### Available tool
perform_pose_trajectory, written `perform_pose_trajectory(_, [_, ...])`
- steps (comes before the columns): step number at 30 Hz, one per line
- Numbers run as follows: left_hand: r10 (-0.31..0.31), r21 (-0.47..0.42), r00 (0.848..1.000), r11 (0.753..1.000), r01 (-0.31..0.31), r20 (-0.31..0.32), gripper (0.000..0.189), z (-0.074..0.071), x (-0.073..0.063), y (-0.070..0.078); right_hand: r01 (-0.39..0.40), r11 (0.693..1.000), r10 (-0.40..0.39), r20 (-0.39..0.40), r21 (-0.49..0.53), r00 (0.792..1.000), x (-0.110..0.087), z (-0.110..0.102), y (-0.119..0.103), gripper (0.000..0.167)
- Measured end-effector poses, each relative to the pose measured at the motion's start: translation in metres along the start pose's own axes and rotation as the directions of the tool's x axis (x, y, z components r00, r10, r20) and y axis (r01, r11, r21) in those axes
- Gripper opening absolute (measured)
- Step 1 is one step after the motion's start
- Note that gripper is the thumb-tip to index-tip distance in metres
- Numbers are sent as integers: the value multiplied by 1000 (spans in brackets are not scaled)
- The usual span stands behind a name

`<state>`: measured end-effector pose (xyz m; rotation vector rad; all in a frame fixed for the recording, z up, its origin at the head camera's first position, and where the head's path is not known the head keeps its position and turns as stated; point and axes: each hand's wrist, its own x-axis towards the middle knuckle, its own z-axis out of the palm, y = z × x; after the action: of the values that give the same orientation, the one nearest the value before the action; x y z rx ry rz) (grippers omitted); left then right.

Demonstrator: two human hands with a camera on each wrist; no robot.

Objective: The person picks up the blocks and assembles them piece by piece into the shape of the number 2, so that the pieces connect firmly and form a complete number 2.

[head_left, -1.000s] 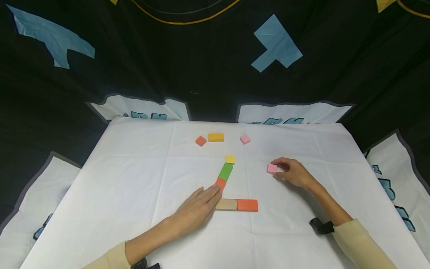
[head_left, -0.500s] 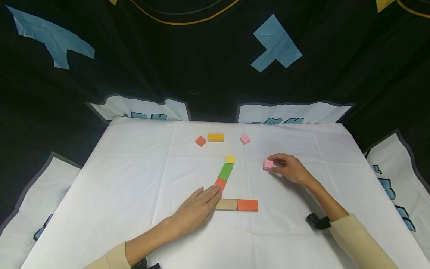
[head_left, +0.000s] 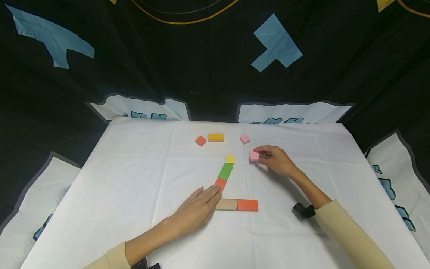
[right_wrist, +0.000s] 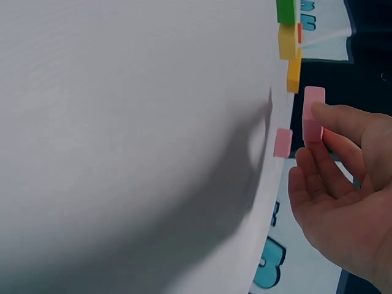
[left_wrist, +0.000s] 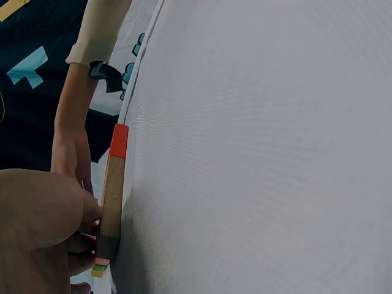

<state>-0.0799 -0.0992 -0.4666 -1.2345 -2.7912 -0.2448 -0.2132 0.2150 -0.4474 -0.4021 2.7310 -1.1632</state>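
Between thumb and fingers my right hand [head_left: 276, 160] pinches a pink block [right_wrist: 313, 114], raised over the white cloth in the right wrist view. My left hand [head_left: 195, 211] lies palm down with its fingers extended, the tips on an orange block [head_left: 220, 182] and partly covering it. From there a green block [head_left: 225, 171] and a small yellow block [head_left: 230, 159] continue a slanted line away from me. Beside the left hand, a natural wood block [head_left: 227, 204] lies end to end with a red-orange block [head_left: 247, 205]; the hand hides the wood block's left end.
Farther back on the white-covered table [head_left: 117, 168] lie an orange cube [head_left: 201, 141], a long yellow block [head_left: 216, 137] and another pink block [head_left: 245, 139]. A black curtain [head_left: 215, 74] with blue patches hangs behind the table.
My right hand has carried the pink block leftward and farther from me, towards the small yellow block. The left hand and the blocks on the table have stayed in place.
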Motion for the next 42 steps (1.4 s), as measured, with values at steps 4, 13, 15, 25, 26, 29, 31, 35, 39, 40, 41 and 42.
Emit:
perform_pose_trajectory(4, [-2, -4, 1000, 1000, 2, 3, 45, 0, 0, 0, -2, 1000, 2, -1, -3, 1000, 11, 5, -9, 37])
perform_pose_trajectory(13, [-3, -12, 1000, 1000, 3, 1, 45, 0, 0, 0, -5, 1000, 5, 19, -8, 1000, 34, 18, -22, 38])
perform_pose_trajectory(15, [-2, -12, 1000, 1000, 2, -1, 45, 0, 0, 0, -12, 1000, 12, 16, -5, 1000, 38, 21, -25, 37])
perform_pose_trajectory(25, [-3, -15, 1000, 1000, 3, -6, 45, 0, -1, 0, 3, 1000, -3, -4, 16, 1000, 52, 37, -30, 34])
perform_pose_trajectory(26, [-3, -15, 1000, 1000, 3, -6, 45, 0, -1, 0, 7, 1000, -7, -4, 15, 1000, 53, 39, -30, 34])
perform_pose_trajectory(29, [-4, -17, 1000, 1000, 4, -6, 45, 0, -1, 0, 17, 1000, -17, 0, -1, 1000, 57, 44, -30, 34])
perform_pose_trajectory(31, [-6, -20, 1000, 1000, 6, -3, 45, 0, -1, -1, 15, 1000, -15, 5, -12, 1000, 59, 47, -30, 35])
perform_pose_trajectory(35, [-9, -23, 1000, 1000, 9, 3, 45, -1, 0, 0, 4, 1000, -3, 19, -29, 1000, 62, 51, -32, 36])
perform_pose_trajectory(39, [-9, -19, 1000, 1000, 10, 2, 45, -1, 0, 0, -7, 999, 8, 25, -44, 1000, 64, 53, -34, 36])
perform_pose_trajectory(40, [-10, -18, 1000, 1000, 10, 2, 45, -1, 0, 0, -10, 999, 11, 26, -49, 1000, 64, 53, -34, 36])
perform_pose_trajectory(41, [-9, -16, 1000, 1000, 10, 3, 45, -1, 0, 0, -14, 999, 15, 27, -52, 1000, 65, 53, -34, 36])
perform_pose_trajectory(42, [-9, -15, 1000, 1000, 9, 4, 45, -1, 0, 0, -19, 999, 21, 30, -51, 999, 65, 53, -33, 36])
